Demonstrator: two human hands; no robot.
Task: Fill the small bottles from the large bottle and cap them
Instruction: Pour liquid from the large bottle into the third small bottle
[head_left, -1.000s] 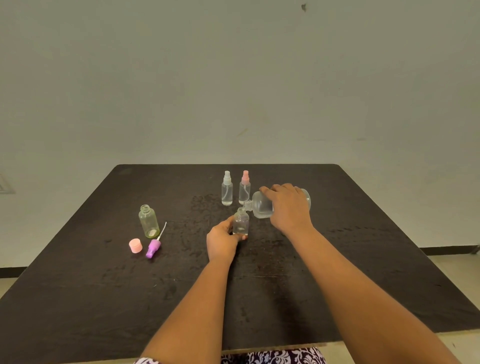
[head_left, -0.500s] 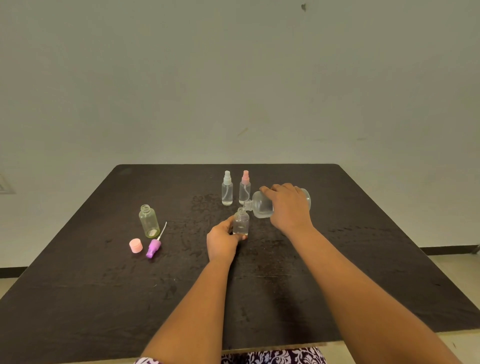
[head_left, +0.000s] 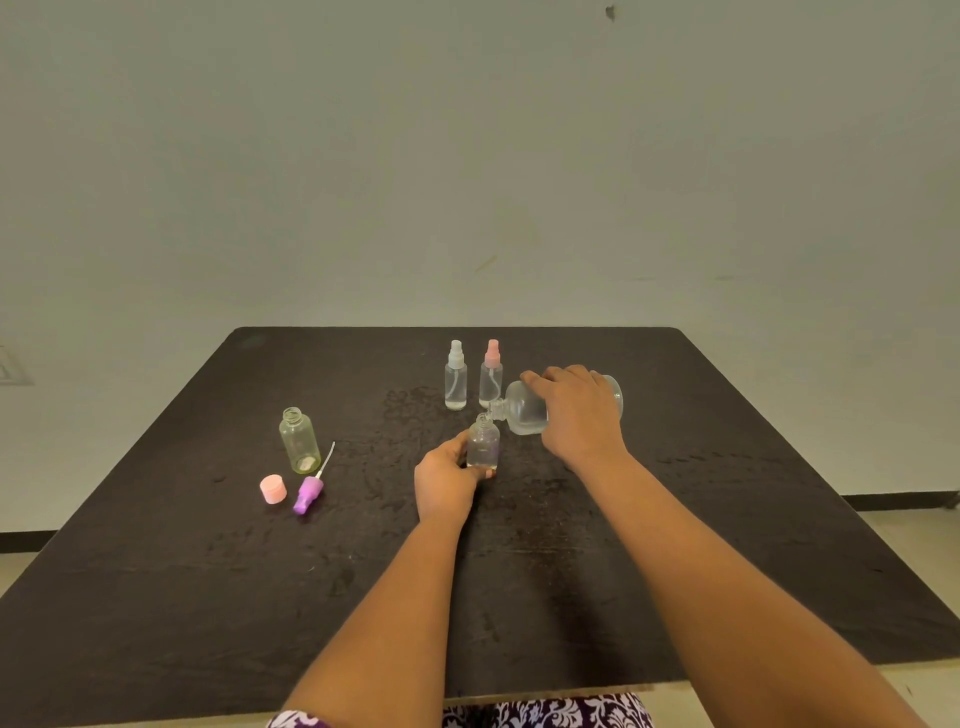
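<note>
My right hand (head_left: 579, 413) grips the large clear bottle (head_left: 522, 413), tipped on its side with its neck just above the mouth of a small clear bottle (head_left: 483, 441). My left hand (head_left: 444, 478) holds that small open bottle upright on the black table (head_left: 208, 571). Behind them stand two capped spray bottles, one with a white top (head_left: 455, 375) and one with a pink top (head_left: 491, 371). At the left stands an open greenish bottle (head_left: 300, 440). A pink cap (head_left: 273, 489) and a purple spray top (head_left: 308, 493) with its dip tube lie in front of it.
The table surface shows wet smears around the middle. A pale wall rises behind the far edge. Patterned fabric (head_left: 545, 714) shows at the near edge, below my arms.
</note>
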